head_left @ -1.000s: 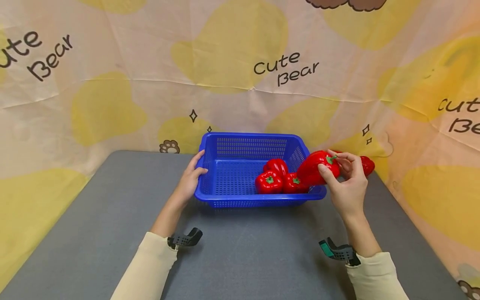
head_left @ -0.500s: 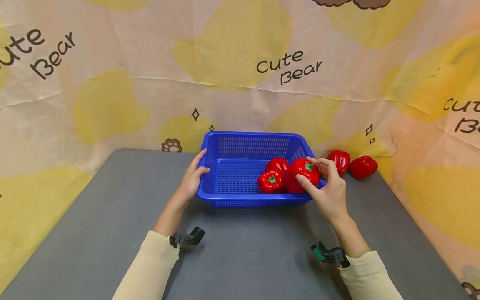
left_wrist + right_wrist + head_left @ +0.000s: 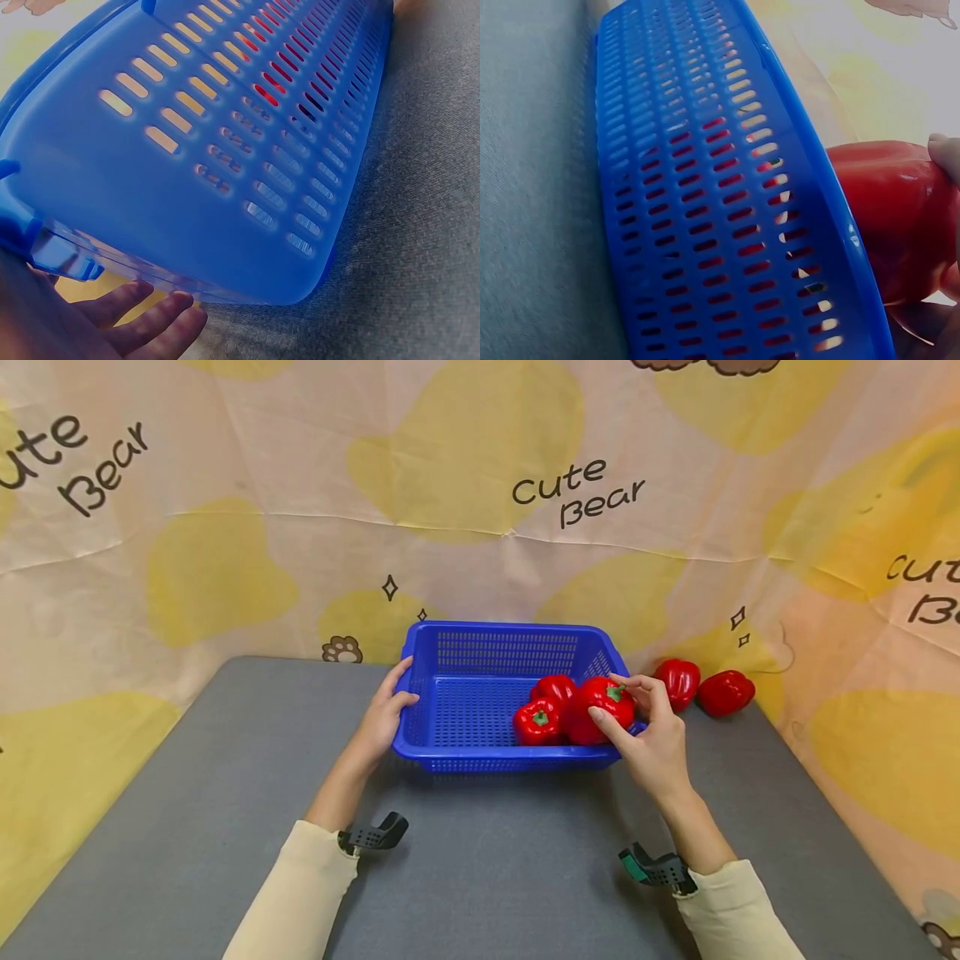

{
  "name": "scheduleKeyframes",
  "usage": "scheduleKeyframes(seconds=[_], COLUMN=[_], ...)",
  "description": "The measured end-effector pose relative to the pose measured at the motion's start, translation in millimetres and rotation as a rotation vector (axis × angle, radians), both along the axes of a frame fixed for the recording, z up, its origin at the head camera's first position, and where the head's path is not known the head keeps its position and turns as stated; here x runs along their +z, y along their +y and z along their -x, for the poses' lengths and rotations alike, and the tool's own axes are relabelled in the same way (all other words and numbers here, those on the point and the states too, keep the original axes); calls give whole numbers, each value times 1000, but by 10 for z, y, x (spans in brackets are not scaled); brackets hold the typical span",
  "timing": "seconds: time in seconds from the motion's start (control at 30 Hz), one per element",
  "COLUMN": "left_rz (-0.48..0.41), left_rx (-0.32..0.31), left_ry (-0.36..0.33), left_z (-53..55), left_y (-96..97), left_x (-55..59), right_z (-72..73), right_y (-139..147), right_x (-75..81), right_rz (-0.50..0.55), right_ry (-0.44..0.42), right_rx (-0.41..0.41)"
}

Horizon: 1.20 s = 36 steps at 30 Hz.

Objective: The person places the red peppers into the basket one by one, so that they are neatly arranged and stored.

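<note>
My left hand (image 3: 381, 720) grips the left end of the blue plastic basket (image 3: 480, 753), thumb over the rim. In the left wrist view its fingers (image 3: 154, 322) lie against the outside of the end wall. My right hand (image 3: 660, 747) pinches a red bell pepper (image 3: 585, 720) near its green stem, at the basket's right end. In the right wrist view this pepper (image 3: 896, 217) shows above the rim. Beside it in the basket lie a front pepper (image 3: 534, 727) and a back pepper (image 3: 553, 687). Whatever is under the held pepper is hidden.
Two more red peppers, a left one (image 3: 678, 683) and a right one (image 3: 726, 693), lie on the grey table (image 3: 480, 860) right of the basket. A patterned cloth (image 3: 450, 468) hangs behind the table. The basket stands close to the back edge.
My right hand has brought the held pepper left and down into the basket's right end, covering a pepper there. Two peppers on the table have come into fuller view. The left hand stays on the basket.
</note>
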State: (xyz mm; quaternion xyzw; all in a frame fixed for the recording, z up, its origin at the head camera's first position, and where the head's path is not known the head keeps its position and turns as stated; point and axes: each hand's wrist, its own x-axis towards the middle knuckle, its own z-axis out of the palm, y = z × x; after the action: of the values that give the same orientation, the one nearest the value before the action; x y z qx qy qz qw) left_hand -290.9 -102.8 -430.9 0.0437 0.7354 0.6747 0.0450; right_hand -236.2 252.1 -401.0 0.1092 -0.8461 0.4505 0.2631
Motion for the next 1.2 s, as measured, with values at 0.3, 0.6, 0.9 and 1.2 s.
scheduleKeyframes(seconds=[0.3,0.6,0.9,1.2], left_rz=[-6,2,5,-6], left_rx=[3,-2,-4,9], left_ry=[0,-2,-10,-9], left_z=[-5,-16,-2,13], left_y=[-2,4,0,12], left_x=[4,19,-3,-6], right_z=[-21,-29,-24,22], right_y=[-120,-73,-109,-264], right_x=[-62,-29,-59,-34], right_rz=[-33,-37,-14,-69], right_ry=[-26,-50,-59,-85], right_rx=[25,-6,5,22])
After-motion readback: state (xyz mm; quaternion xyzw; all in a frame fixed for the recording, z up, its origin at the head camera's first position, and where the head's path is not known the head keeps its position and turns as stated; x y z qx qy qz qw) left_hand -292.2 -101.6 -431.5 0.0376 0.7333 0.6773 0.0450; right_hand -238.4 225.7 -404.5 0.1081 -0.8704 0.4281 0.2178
